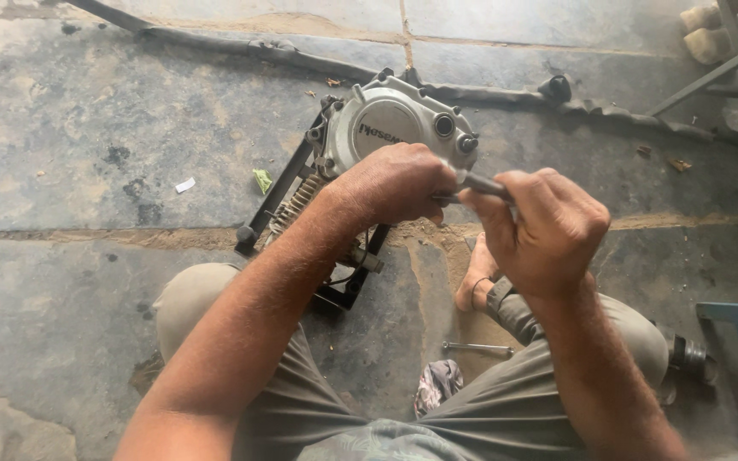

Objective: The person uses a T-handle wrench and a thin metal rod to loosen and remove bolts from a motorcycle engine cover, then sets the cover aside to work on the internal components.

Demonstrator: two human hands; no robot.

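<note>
Both hands, L hand (395, 181) + R hand (548, 226), grip tool (482, 183) over engine (390, 124)

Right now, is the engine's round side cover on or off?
On. The silver cover sits closed against the engine casing, no inner parts showing, while both hands grip a slim metal tool.

Bare forearms, olive-grey trousers (506, 410), patterned grey-green shirt hem, bare foot (477, 275) with dark ankle band

Two hands (395, 183) (548, 226) share one tool (480, 183); one engine (395, 124) just beyond the grip; one spanner (477, 347) and one rag (437, 384) below it.
</note>
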